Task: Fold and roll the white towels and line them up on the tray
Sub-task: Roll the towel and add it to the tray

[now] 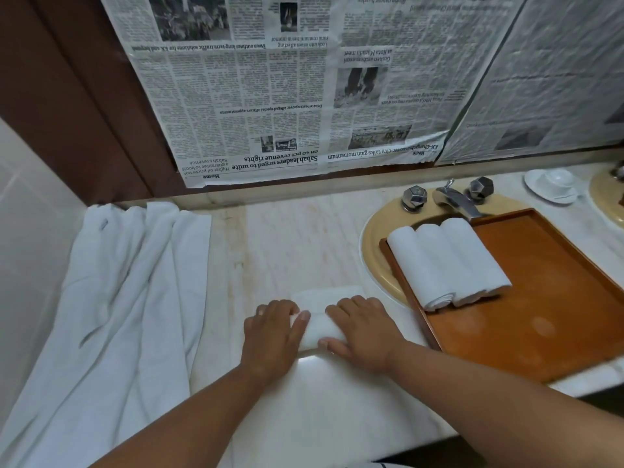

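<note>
A person's two hands work on a white marble table point(304, 238). Between them lies a half-rolled towel point(319, 327), its long axis running left to right. The left hand point(273, 332) grips the roll's left end and the right hand point(366, 332) grips its right end, fingers point(358, 304) curled over the top and thumbs touching the roll. The towel's flat, unrolled tail point(327, 293) stretches towards the far side, so the rolling probably has to go away from the person. A wooden tray point(540, 298) sits to the right, nearer the right hand, over a sink point(374, 251). Three rolled towels point(445, 261) lie side by side at its left end, with bare tray just right of them. Loose towels point(128, 282) are heaped at the far left.
</note>
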